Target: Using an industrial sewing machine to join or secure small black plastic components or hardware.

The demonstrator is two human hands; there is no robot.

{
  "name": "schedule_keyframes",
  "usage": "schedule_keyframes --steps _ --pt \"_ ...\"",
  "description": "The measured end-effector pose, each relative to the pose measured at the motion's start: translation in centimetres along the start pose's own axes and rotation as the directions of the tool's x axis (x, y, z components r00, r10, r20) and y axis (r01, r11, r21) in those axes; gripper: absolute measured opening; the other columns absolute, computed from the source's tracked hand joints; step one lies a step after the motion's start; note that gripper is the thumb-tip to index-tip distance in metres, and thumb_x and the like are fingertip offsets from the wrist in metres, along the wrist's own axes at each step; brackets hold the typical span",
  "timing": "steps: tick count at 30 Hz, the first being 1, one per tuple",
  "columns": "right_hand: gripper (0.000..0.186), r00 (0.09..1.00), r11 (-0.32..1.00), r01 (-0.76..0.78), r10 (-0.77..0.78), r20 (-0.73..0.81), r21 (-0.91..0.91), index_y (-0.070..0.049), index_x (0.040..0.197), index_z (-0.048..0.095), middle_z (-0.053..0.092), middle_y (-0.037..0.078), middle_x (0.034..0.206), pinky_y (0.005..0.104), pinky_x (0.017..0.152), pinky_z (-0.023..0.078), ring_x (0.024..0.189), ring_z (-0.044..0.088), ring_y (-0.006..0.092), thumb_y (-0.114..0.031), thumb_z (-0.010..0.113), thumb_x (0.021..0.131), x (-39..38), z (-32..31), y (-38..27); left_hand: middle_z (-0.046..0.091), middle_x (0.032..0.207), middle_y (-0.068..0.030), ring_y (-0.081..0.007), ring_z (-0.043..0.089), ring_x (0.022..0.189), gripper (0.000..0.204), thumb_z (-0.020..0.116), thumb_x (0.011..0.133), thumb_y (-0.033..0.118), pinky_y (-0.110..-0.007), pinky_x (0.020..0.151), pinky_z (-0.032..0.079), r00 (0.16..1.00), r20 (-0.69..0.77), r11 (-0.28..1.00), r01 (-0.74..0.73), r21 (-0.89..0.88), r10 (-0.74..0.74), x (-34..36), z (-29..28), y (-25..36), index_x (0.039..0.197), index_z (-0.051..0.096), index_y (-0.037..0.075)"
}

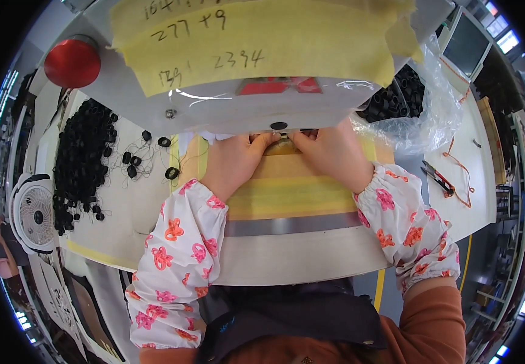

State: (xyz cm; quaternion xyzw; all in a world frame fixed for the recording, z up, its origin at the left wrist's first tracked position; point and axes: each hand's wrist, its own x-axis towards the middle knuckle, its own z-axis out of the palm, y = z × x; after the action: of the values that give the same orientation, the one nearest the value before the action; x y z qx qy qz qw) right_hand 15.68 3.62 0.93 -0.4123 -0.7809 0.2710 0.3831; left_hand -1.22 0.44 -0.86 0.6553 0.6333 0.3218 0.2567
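Both hands meet at the middle, just below the front lip of a white machine housing [274,109]. My left hand [235,161] comes in from the left, thumb and fingertips closed near the machine's lower edge. Opposite it, my right hand [334,156] is closed in the same way, its thumb tip close to the left one. Something small and pale shows between the fingertips, too little of it to name. The housing hides part of the fingers. Beneath the hands lies a work surface covered with yellow tape [290,188].
Small black rings [83,158] are heaped at left, with loose threaded ones beside them. A clear plastic bag [435,115] of black rings stands at right, near thread snips [438,179] and an orange cord [470,182]. A red knob [73,62] and white fan [35,213] are at left.
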Motion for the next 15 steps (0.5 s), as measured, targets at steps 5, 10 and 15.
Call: schedule_keyframes --steps 5,10,15 --pt "0.006 0.997 0.997 -0.062 0.059 0.059 0.041 0.004 0.067 0.056 0.058 0.015 0.060 0.0316 0.051 0.045 0.054 0.058 0.0256 -0.001 0.059 0.068 -0.1 -0.2 0.5 0.062 0.069 -0.0069 -0.0194 0.056 0.062 0.024 0.061 0.077 0.029 -0.031 0.058 0.043 1.000 -0.004 0.999 -0.029 -0.017 0.029 -0.1 0.3 -0.3 0.084 0.065 0.006" --pt "0.006 0.999 0.999 -0.037 0.037 0.031 0.029 0.004 0.066 0.056 0.057 0.015 0.059 0.0312 0.050 0.045 0.053 0.058 0.0258 -0.001 0.059 0.068 0.0 -0.1 0.5 0.064 0.074 -0.0061 -0.0235 0.060 0.065 0.023 0.058 0.078 0.030 -0.033 0.059 0.045 0.999 0.031 0.999 0.045 -0.025 -0.044 0.1 0.2 0.1 0.085 0.065 0.009" --pt "0.007 1.000 1.000 -0.015 0.015 0.027 -0.012 0.003 0.066 0.055 0.057 0.014 0.058 0.0319 0.050 0.045 0.053 0.058 0.0267 -0.001 0.059 0.068 -0.1 -0.7 0.0 0.064 0.073 -0.0067 -0.0227 0.061 0.065 0.024 0.057 0.079 0.031 -0.033 0.058 0.045 0.998 -0.022 0.998 -0.060 0.009 0.060 0.3 0.2 0.3 0.086 0.065 0.010"
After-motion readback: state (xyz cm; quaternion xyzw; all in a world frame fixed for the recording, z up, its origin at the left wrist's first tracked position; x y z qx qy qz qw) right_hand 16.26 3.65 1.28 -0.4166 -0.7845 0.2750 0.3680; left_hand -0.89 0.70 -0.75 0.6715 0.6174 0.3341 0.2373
